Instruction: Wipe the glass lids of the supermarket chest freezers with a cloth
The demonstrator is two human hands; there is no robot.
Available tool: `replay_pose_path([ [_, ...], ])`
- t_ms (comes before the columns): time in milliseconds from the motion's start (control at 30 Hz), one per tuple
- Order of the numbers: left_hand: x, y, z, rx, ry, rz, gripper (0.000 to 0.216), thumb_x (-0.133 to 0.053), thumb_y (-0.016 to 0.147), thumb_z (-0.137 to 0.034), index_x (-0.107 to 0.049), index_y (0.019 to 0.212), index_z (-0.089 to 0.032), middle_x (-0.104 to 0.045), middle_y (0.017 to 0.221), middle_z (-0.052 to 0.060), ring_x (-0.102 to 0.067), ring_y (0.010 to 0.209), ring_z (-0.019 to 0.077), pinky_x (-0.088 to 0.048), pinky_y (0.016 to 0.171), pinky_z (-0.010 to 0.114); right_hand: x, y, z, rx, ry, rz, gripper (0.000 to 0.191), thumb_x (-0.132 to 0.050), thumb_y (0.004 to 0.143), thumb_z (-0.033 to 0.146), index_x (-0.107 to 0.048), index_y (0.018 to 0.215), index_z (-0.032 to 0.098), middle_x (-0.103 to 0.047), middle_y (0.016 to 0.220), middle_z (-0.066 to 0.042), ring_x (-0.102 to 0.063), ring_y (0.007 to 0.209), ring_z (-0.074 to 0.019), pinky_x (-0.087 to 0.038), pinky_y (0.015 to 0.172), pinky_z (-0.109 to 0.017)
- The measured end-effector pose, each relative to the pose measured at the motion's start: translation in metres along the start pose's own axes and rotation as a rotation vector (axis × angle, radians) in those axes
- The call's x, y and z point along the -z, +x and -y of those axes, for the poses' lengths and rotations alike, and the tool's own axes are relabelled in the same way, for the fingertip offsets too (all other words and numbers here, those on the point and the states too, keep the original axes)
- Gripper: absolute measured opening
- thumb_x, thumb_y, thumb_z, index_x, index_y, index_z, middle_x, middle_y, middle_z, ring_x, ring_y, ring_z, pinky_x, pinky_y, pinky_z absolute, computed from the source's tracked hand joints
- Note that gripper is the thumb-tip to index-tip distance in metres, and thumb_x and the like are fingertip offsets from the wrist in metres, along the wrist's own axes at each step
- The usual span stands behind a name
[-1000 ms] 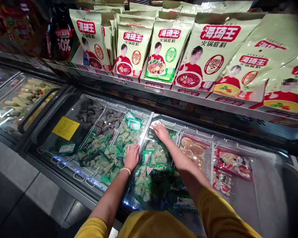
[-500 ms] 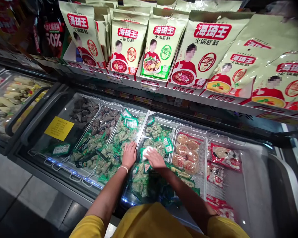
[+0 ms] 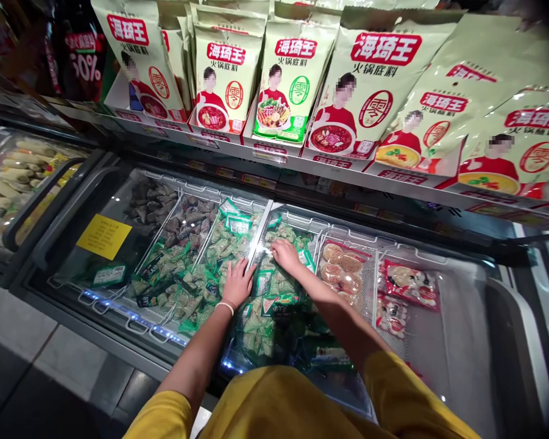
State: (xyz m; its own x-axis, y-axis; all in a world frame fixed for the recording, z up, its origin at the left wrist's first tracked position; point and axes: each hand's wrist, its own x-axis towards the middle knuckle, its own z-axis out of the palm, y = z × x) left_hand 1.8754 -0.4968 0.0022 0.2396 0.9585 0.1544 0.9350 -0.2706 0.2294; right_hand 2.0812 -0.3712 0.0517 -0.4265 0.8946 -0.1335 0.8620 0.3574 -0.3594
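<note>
A chest freezer with a sliding glass lid [image 3: 119, 201] is in front of me, full of green-wrapped leaf packets [image 3: 219, 244]. My left hand [image 3: 237, 281] lies flat on the glass with its fingers spread, just left of the lid's metal edge [image 3: 258, 235]. A white band circles that wrist. My right hand [image 3: 286, 253] presses on the glass right of that edge, fingers bent. The white cloth seen under it earlier is hidden beneath the palm now. Both arms come out of yellow sleeves.
Above the freezer a shelf holds pale green stand-up bags [image 3: 375, 79] with red labels. A yellow note [image 3: 103, 236] sticks to the lid at the left. Round patties [image 3: 342, 265] and red packs [image 3: 409, 286] lie further right. A second freezer [image 3: 13, 177] stands left.
My right hand, with the white cloth, slid from the lid's far edge towards me, then back away and slightly right. My left hand stayed flat on the glass.
</note>
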Motion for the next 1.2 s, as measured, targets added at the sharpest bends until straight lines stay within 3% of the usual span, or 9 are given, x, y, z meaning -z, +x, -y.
replay_pose_path([
  [167,0.003,0.003,-0.003,-0.181,-0.003,0.076,0.051,-0.048,0.099,-0.022,-0.051,0.15,-0.027,-0.047,0.157,0.008,-0.028,0.154,0.032,-0.023,0.125,0.06,0.004,0.006,-0.004,-0.077,-0.017,-0.026,0.031,-0.048,0.095,0.011,-0.074,0.108,0.02,-0.068,0.116,-0.01,-0.055,0.109,-0.0279,-0.044,0.092,-0.036],
  [333,0.001,0.004,-0.001,-0.301,-0.063,0.127,0.051,-0.045,0.101,-0.022,-0.047,0.151,-0.026,-0.053,0.153,0.008,-0.039,0.149,0.0243,-0.024,0.126,0.054,-0.003,0.0,-0.004,-0.115,-0.021,-0.054,0.03,-0.05,0.095,0.012,-0.075,0.109,0.022,-0.069,0.116,-0.01,-0.057,0.107,-0.028,-0.045,0.092,-0.037],
  [400,0.001,0.004,0.0,-0.303,-0.07,0.132,0.05,-0.046,0.101,-0.022,-0.048,0.151,-0.026,-0.054,0.152,0.008,-0.04,0.148,0.024,-0.024,0.126,0.054,-0.008,-0.005,0.001,-0.153,-0.037,-0.107,0.031,-0.049,0.094,0.011,-0.075,0.107,0.021,-0.07,0.115,-0.01,-0.057,0.106,-0.0285,-0.046,0.091,-0.038],
  [533,-0.001,0.005,0.002,-0.306,-0.063,0.131,0.049,-0.045,0.102,-0.023,-0.049,0.15,-0.026,-0.055,0.151,0.009,-0.041,0.148,0.0247,-0.023,0.126,0.055,-0.01,-0.015,-0.001,-0.007,-0.047,-0.076,0.029,-0.048,0.097,0.015,-0.074,0.107,0.022,-0.071,0.114,-0.01,-0.057,0.109,-0.0289,-0.048,0.093,-0.039],
  [733,-0.003,-0.006,-0.012,-0.249,-0.046,0.108,0.047,-0.042,0.102,-0.021,-0.05,0.149,-0.023,-0.052,0.153,0.011,-0.041,0.148,0.0237,-0.026,0.126,0.052,0.004,-0.037,-0.032,-0.174,-0.047,-0.135,0.043,-0.044,0.098,0.011,-0.063,0.136,0.016,-0.057,0.146,-0.016,-0.047,0.137,-0.0293,-0.035,0.116,-0.046],
  [833,-0.005,-0.032,-0.028,-0.259,-0.064,0.127,0.046,-0.041,0.102,-0.021,-0.051,0.147,-0.021,-0.053,0.153,0.013,-0.043,0.147,0.0217,-0.032,0.124,0.048,-0.032,-0.093,-0.02,-0.078,-0.019,-0.129,0.057,-0.044,0.094,0.006,-0.05,0.15,0.015,-0.047,0.156,-0.016,-0.037,0.148,-0.0259,-0.028,0.123,-0.048],
  [1000,-0.008,-0.102,-0.063,-0.203,-0.131,0.106,0.043,-0.045,0.101,-0.023,-0.053,0.144,-0.021,-0.055,0.151,0.013,-0.045,0.145,0.0233,-0.039,0.12,0.046,-0.079,-0.187,-0.015,0.202,-0.034,-0.111,0.062,-0.046,0.09,0.003,-0.053,0.148,0.025,-0.054,0.152,-0.009,-0.042,0.146,-0.0237,-0.036,0.121,-0.049],
  [1100,-0.008,-0.144,-0.08,-0.129,-0.124,0.113,0.046,-0.047,0.1,-0.024,-0.051,0.145,-0.021,-0.053,0.152,0.015,-0.044,0.146,0.0256,-0.041,0.118,0.049,-0.067,-0.191,-0.03,0.106,-0.053,-0.127,0.06,-0.044,0.091,0.002,-0.058,0.144,0.026,-0.054,0.152,-0.01,-0.042,0.146,-0.0256,-0.034,0.12,-0.051],
  [1200,-0.005,-0.178,-0.089,-0.06,-0.089,0.136,0.05,-0.052,0.096,-0.021,-0.049,0.146,-0.02,-0.05,0.154,0.017,-0.042,0.147,0.0286,-0.043,0.116,0.051,-0.071,-0.186,-0.014,-0.082,-0.029,-0.189,0.058,-0.039,0.093,0.002,-0.057,0.145,0.021,-0.052,0.153,-0.015,-0.038,0.148,-0.0279,-0.032,0.121,-0.053],
])
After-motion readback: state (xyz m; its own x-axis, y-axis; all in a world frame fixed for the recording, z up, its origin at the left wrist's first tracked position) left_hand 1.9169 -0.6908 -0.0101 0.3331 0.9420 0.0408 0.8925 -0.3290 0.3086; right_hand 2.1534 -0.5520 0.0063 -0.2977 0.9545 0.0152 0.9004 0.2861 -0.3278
